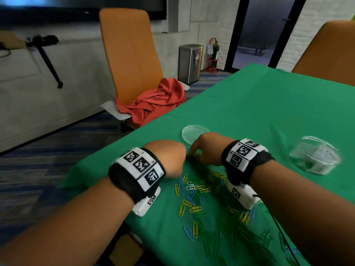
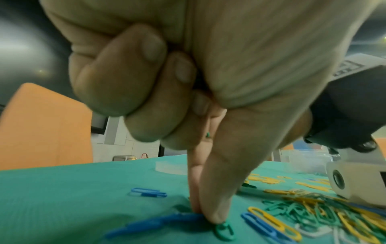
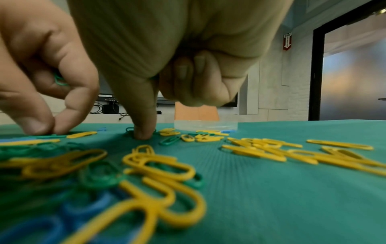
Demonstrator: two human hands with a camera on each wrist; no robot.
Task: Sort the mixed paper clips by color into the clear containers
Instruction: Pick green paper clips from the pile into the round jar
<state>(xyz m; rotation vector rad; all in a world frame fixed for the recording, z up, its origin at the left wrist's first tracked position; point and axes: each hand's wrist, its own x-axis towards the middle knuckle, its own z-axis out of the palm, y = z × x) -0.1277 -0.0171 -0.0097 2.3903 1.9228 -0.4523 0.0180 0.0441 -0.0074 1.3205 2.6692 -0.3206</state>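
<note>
At the near edge of the green-covered counter [image 1: 269,104], the left hand [image 1: 167,158] pinches at a green clip [image 2: 224,232] with more clips [image 3: 60,80] tucked in its curled fingers; the right hand [image 1: 206,148] pins another with thumb and finger. Green-on-green hides clips, and a crowded palm may spill before reaching the shallow clear dish [image 1: 195,133] beyond.

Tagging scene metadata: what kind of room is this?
Probably an office meeting room. A big dark wall screen, orange high-backed chairs around a table under green cloth, a steel bin, and a glass door point that way.
</note>
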